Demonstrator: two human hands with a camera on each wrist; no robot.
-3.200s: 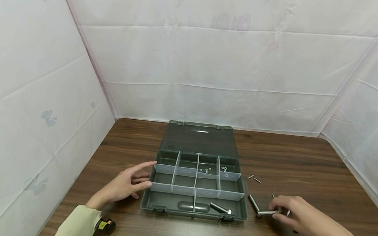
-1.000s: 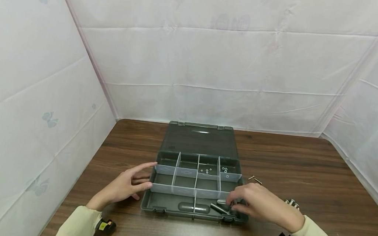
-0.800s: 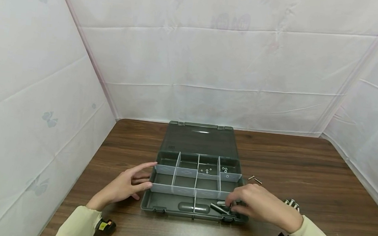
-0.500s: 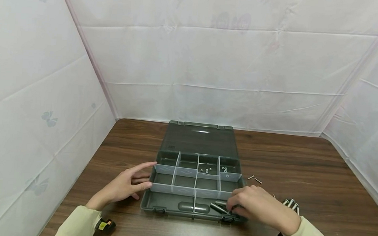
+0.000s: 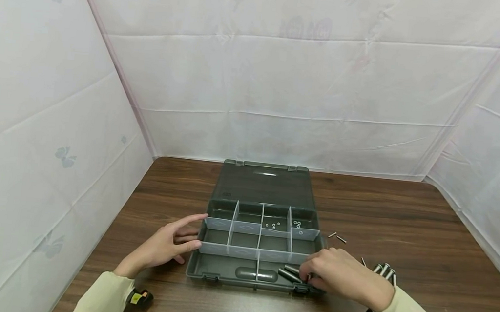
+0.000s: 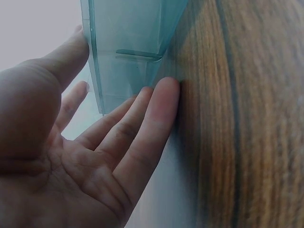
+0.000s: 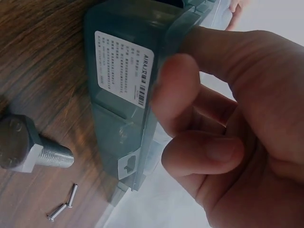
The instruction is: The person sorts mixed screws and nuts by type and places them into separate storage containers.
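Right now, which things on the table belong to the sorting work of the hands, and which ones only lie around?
In use:
- organizer box, braced by the left hand
- two large bolts in its front right compartment, under the right hand
- large bolts on the table

Lying about:
- two small pins beside the box
- small nuts in the back compartments
- open lid
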